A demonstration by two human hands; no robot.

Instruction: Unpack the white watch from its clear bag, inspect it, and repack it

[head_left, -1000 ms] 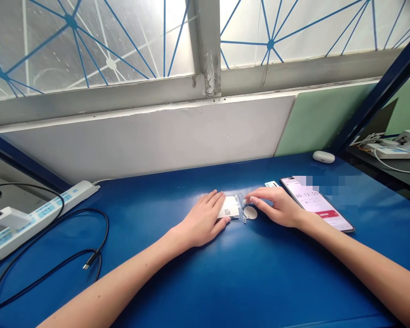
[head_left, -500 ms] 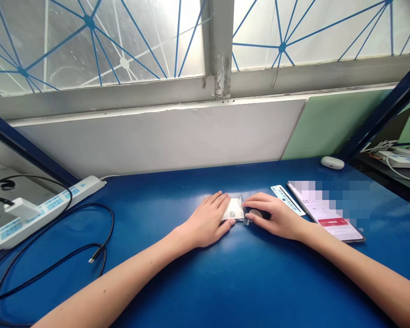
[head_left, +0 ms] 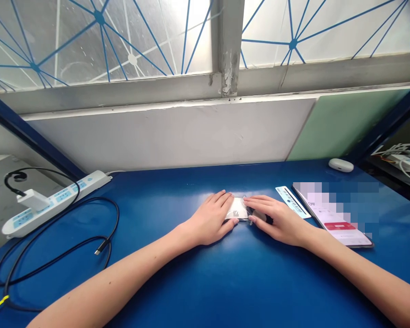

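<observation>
In the middle of the blue table lies a small white packet (head_left: 237,209) in clear, shiny plastic, with a dark mark on its face. My left hand (head_left: 210,218) covers its left end, the fingers along the far side and the thumb at the near edge. My right hand (head_left: 276,218) bends over the right end, fingertips and thumb on the crinkled plastic edge. Under the right palm, a dark thing with a greyish round part (head_left: 260,216) shows only partly; I cannot tell what it is.
Right of my hands lie a pale blue printed strip (head_left: 293,202) and a phone (head_left: 335,218) with a lit screen. A white rounded case (head_left: 340,165) sits at the back right. At left are a power strip (head_left: 63,200) with a white plug and a looped black cable (head_left: 51,266).
The whole view has shifted slightly, so the surroundings appear farther right. Both hands stay at the packet in nearly the same pose.
</observation>
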